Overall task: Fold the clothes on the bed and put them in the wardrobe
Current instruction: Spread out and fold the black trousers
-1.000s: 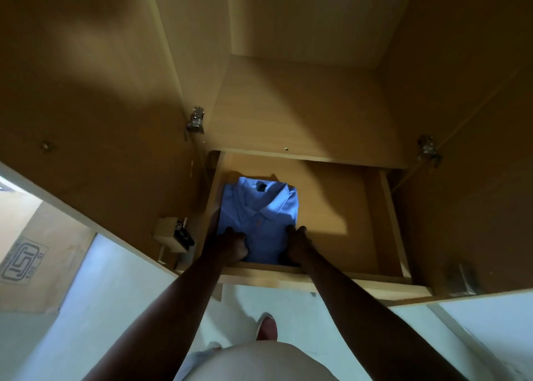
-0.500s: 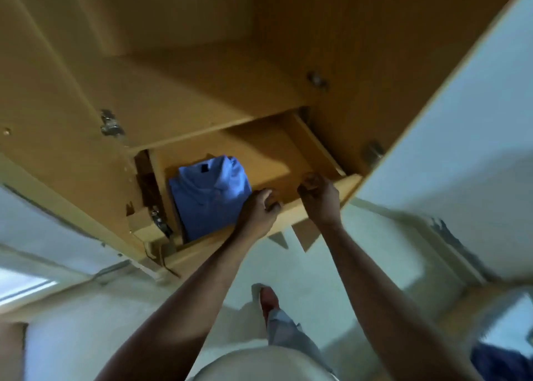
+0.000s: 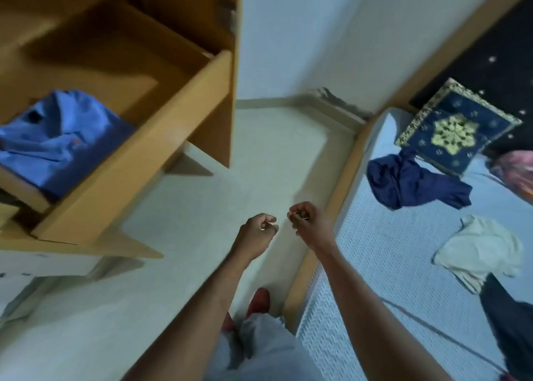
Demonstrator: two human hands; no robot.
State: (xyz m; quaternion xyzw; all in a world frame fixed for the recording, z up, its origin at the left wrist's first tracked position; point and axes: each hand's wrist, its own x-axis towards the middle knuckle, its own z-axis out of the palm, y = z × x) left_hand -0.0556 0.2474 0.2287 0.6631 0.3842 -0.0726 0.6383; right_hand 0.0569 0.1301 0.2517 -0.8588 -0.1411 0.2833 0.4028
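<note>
With left hand (image 3: pixel 256 230) and right hand (image 3: pixel 307 222) curled and empty, best reach to two o'clock, taking the crumpled navy cloth garment (image 3: pixel 406 181) by its seams.

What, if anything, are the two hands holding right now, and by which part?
Nothing that shows: the left hand and the right hand are in mid-air with fingers curled and empty; the folded blue shirt lies untouched in the drawer.
</note>
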